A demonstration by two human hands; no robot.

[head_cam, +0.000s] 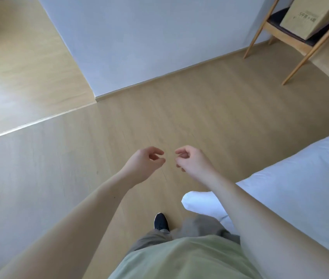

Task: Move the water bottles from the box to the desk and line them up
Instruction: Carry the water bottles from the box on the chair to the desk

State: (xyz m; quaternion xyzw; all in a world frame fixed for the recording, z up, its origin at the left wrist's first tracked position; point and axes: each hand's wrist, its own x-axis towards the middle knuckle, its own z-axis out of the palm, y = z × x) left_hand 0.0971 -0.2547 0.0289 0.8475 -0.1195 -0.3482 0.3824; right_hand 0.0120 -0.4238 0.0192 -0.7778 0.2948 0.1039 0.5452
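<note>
Left hand (146,162) and right hand (191,161) loosely curled, empty.
No bottles seen; box (310,17) on chair. Likely heavy, slippery: grip mid-body.

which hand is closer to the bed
The right hand: its forearm passes over the white bed, while the left hand hangs over bare floor.

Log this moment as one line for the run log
left hand: loosely curled, holds nothing | right hand: loosely curled, holds nothing | box: on chair, far right | bottles: none in view
</note>
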